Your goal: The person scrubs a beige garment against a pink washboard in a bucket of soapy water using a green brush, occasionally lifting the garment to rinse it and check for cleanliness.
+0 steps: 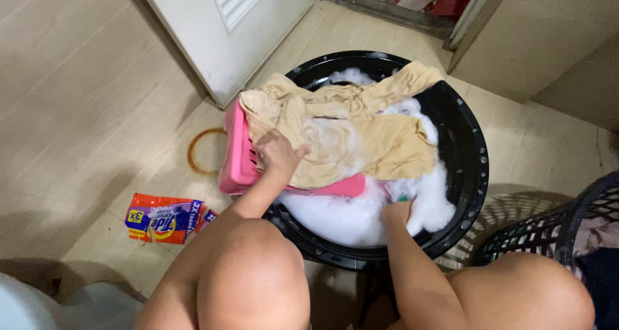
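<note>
Hands: left (278,157) presses half-curled on the beige garment (348,133); right (398,210), grip unclear, sits in suds (348,217).

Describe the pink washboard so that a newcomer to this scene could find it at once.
Find the round black basin of suds. A pink board leans over its left rim, under a beige cloth, by the left hand. It is the only pink thing there.

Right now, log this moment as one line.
left hand: presses beige garment on pink washboard | right hand: in suds | black basin
</note>
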